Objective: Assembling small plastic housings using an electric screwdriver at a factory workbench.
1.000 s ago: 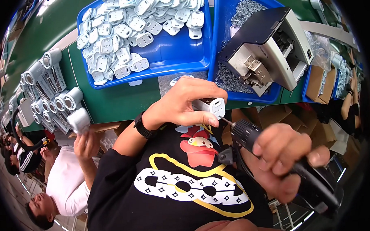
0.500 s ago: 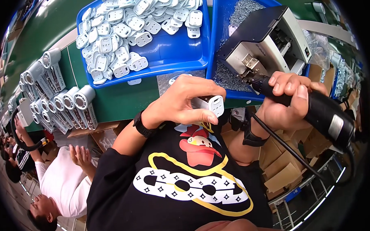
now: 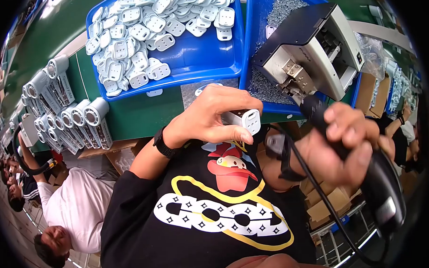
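Note:
My left hand (image 3: 213, 114) is closed around a handheld fan body, mostly hidden by the fingers. Its light-blue end plate (image 3: 252, 123), with a slot and small holes, faces me. Wrapped in my right hand (image 3: 333, 148), which is smeared by motion, is a black electric screwdriver (image 3: 389, 189) with a trailing cord. Its front end is close to the metal outlet of a screw feeder (image 3: 294, 53), a boxy dark-topped machine; whether they touch cannot be made out.
A blue tray (image 3: 193, 64) of loose end plates stands on the green table, beside another blue tray (image 3: 251, 47) with many screws under the feeder. Fans (image 3: 96, 114) stand in rows at left. Cardboard (image 3: 328, 208) lies below right. Co-workers are at both sides.
My right hand and the screwdriver have swung, the tool's rear end dropping lower and toward me. My left hand keeps its hold on the fan body, nearly still.

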Motion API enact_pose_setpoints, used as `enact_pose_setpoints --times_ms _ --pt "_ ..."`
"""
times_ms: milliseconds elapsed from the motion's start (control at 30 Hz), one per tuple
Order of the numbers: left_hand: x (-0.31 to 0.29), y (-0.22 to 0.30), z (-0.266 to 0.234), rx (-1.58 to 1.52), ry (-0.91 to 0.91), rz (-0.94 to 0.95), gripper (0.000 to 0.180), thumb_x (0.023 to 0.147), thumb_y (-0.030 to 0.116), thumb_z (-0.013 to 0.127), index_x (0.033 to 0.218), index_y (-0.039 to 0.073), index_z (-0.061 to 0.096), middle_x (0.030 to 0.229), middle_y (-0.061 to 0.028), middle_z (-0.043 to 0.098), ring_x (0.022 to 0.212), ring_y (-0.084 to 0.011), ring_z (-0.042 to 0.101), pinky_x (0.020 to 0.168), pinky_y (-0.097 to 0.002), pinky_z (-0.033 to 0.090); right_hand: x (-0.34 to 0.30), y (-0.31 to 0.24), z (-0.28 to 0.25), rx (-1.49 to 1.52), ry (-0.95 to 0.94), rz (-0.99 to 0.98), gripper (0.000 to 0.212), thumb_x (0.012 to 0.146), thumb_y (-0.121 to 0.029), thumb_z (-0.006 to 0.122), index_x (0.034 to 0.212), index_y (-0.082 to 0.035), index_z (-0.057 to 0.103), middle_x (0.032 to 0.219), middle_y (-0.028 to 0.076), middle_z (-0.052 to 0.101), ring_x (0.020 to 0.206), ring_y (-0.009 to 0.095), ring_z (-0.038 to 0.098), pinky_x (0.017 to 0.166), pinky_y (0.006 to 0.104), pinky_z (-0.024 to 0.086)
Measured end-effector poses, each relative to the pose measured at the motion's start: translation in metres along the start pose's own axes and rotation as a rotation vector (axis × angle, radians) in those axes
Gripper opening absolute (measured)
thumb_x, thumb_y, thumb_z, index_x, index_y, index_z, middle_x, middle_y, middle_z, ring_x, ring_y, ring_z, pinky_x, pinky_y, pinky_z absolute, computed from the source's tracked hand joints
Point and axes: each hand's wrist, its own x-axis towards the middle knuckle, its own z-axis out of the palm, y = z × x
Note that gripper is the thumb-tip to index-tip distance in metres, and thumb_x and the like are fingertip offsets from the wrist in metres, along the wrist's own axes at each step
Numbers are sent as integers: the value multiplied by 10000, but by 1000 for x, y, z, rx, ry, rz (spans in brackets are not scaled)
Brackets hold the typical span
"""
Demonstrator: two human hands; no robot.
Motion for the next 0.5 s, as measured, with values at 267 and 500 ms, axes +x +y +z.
enact_pose_setpoints --times_ms 267,500 --pt "6 -2 -4 4 -2 13 485 747 372 842 1037 14 688 856 -116 690 747 -301 680 642 -354 511 -7 -4 -15 148 -3 216 404 934 -161 628 1260 -78 404 754 89 548 553 191 546 548 400 524" --pt "0 -4 -1 -6 11 15 492 744 382 845 1032 16 687 850 -112 688 748 -298 682 640 -352 511 -13 -57 6 300 -102 201 333 920 -212 624 1183 -63 483 779 15 504 586 118 513 598 287 456"
